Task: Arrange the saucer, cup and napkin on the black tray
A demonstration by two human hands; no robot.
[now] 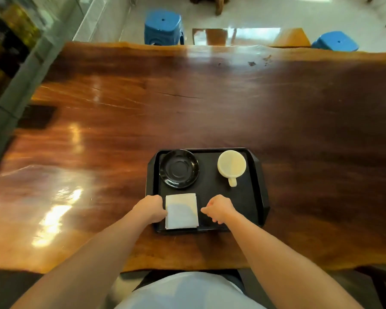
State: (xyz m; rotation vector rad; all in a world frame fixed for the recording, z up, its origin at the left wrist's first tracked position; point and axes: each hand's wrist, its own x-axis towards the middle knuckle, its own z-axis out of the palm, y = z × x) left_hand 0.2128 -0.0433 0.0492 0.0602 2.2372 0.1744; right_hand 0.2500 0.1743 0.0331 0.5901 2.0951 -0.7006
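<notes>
A black tray (253,204) lies on the wooden table near its front edge. In the tray's far left corner sits a black saucer (179,168). A cream cup (231,165) stands in the far right corner, its handle pointing toward me. A white folded napkin (181,211) lies flat in the near left part of the tray. My left hand (151,208) rests at the napkin's left edge, fingers curled against it. My right hand (218,209) hovers just right of the napkin, fingers loosely curled, holding nothing.
The glossy wooden table (98,141) stretches wide on all sides of the tray. Two blue stools (163,26) (335,41) stand beyond the far edge. A grey wall ledge (20,81) runs along the left.
</notes>
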